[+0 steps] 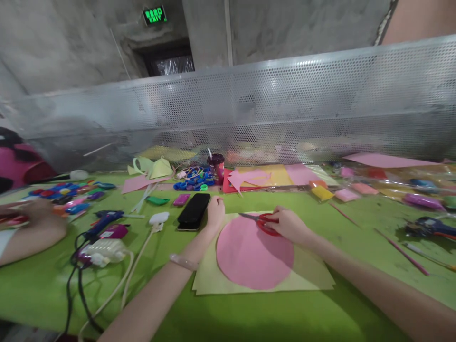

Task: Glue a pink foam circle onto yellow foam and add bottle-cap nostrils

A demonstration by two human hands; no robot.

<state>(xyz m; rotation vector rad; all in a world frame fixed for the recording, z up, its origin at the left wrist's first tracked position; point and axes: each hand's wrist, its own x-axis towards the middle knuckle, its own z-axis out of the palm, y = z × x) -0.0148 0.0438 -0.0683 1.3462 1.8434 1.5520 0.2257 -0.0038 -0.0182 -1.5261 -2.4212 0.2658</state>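
Note:
My right hand (289, 224) is closed around the red handles of a pair of scissors (268, 224). The dark blades point left and lie over the top of a pink paper circle (254, 259). Beneath the circle are pale yellow paper sheets (309, 280), flat on the green table. My left hand (215, 211) has its fingers curled in, at the upper left of the sheets and close to a black phone (194, 210). What those fingers hold, if anything, is hidden.
On the left lie a glue gun (104, 223), a power strip (107, 251) with trailing cables and a white charger (158, 219). Another person's hand (44, 221) is at the far left. A lidded cup (216, 168) stands behind, before a perforated metal screen (285, 95).

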